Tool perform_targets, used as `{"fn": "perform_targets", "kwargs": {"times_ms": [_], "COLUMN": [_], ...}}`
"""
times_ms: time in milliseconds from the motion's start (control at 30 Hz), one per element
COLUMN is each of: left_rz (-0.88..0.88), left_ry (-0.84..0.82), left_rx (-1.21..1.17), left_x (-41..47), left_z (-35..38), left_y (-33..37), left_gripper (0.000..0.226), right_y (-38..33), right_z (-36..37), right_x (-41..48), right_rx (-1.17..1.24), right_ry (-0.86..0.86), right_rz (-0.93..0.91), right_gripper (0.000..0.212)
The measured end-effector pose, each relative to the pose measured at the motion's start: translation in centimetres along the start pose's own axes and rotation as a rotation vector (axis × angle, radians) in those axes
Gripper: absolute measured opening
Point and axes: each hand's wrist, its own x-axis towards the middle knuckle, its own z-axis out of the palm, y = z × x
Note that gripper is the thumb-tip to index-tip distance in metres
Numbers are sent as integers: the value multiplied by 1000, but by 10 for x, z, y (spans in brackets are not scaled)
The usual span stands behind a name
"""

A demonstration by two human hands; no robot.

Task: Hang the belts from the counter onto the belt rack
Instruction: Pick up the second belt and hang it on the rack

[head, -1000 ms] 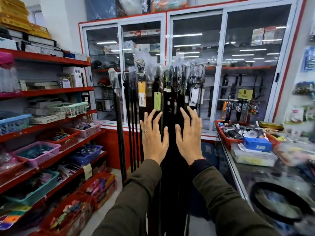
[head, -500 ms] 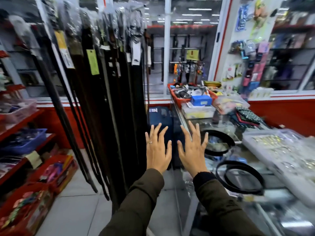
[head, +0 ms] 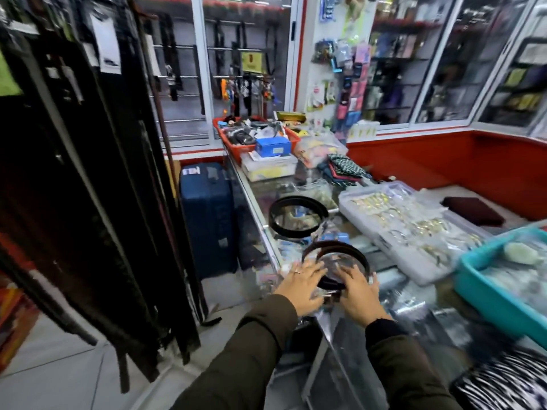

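Note:
Two coiled belts lie on the glass counter [head: 349, 327]. The near one, a dark brown coiled belt [head: 334, 250], sits right under my fingers. My left hand [head: 300, 287] and my right hand [head: 356, 287] rest on its near edge with fingers spread; motion blur hides whether either has a grip. A black coiled belt [head: 296, 216] lies farther back on the counter, untouched. Many dark belts [head: 97, 187] hang on the belt rack at the left, reaching almost to the floor.
A blue suitcase [head: 208, 217] stands between rack and counter. On the counter are a clear box of buckles [head: 405, 229], a turquoise tray [head: 497, 291], a red basket [head: 236, 149] and folded cloths [head: 343, 170]. Glass display cabinets line the back wall.
The view has swung right from the rack to the counter. Both hands have dropped from in front of the hanging belts down onto the near coiled belt.

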Motion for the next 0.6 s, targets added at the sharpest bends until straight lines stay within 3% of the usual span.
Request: {"fn": "perform_targets", "kwargs": {"times_ms": [67,167,367,600], "left_rz": [13,-13,-67,-43], "left_ry": [-52,-82,50,139], "left_rx": [18,23,93,147], "left_x": [9,20,23,12], "left_z": [4,11,14,11], "left_y": [11,21,22,13], "left_gripper": [70,69,45,43], "right_y": [11,13,17,14], "right_z": [-1,-5,-7,-16], "right_x": [-1,-2,-2,-9], "right_rx": [-82,-79,-86,41], "right_ry": [-66,-26,-18,-23], "right_rz": [-25,-62,-124,-122], "right_gripper": [57,49,45,29]}}
